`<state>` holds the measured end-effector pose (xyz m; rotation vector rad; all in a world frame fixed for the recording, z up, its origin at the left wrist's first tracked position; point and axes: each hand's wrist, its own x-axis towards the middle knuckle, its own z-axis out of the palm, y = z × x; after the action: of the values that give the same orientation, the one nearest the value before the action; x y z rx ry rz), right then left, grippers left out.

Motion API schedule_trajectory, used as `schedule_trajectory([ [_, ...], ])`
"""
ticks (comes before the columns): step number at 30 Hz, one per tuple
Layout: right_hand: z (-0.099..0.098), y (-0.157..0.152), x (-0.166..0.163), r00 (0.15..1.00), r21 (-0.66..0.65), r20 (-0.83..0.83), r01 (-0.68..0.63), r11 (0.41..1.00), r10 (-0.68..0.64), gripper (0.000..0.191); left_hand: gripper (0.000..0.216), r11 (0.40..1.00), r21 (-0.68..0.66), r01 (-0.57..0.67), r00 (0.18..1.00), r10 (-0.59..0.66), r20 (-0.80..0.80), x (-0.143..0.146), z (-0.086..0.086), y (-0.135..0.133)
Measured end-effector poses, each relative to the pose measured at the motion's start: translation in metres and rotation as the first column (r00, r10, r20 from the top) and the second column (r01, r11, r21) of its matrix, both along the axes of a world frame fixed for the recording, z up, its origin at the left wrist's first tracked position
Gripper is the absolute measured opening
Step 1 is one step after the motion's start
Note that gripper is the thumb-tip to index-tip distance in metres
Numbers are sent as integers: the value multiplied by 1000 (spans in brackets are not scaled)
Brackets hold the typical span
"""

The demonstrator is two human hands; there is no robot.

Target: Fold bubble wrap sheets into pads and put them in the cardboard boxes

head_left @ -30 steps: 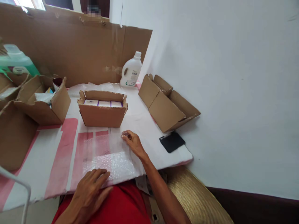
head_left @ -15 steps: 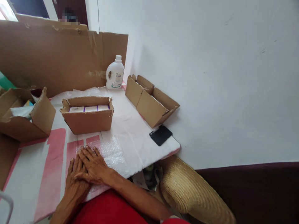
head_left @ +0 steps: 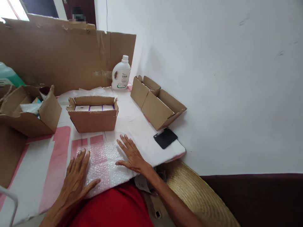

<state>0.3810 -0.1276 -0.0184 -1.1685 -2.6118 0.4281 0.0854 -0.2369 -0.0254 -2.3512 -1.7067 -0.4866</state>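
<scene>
Hands parted | left hand (head_left: 75, 178), right hand (head_left: 131, 154) flat on bubble wrap (head_left: 104, 164)

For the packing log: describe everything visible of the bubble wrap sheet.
The bubble wrap sheet is clear plastic with small bubbles; the pink and white table cover shows through. It lies flat at the cover's near edge, before the open cardboard box. The left hand rests on its left side, the right hand on its right, fingers spread.

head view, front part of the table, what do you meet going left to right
open carton → left hand → bubble wrap → right hand → black case
</scene>
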Motion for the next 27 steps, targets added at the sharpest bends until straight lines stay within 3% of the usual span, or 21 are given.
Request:
schedule_trajectory([
  [4,1,-27,30,971,-22,28,-238,971,239,110,96,969,-55,243,963,-247,-108,-25,14,-24],
  [8,-2,-44,47,957,0,54,-287,958,286,108,81,952,-94,292,949,-300,-93,-41,14,-39],
  [10,-4,-47,49,957,30,63,-286,958,284,95,78,943,-108,315,947,-320,-32,-46,11,-43],
  [13,-7,-50,50,966,73,49,-258,963,255,69,76,936,-137,323,946,-313,88,-53,5,-47],
  [18,-12,-57,44,981,88,-55,-181,980,186,54,68,945,-168,281,928,-222,299,-62,-3,-53],
  [23,-20,-70,28,965,183,-244,-51,982,96,36,48,963,-138,233,875,-145,462,-67,-9,-54],
  [27,-24,-79,17,905,145,-426,84,986,-15,20,31,962,-155,225,823,-102,559,-59,-2,-51],
])
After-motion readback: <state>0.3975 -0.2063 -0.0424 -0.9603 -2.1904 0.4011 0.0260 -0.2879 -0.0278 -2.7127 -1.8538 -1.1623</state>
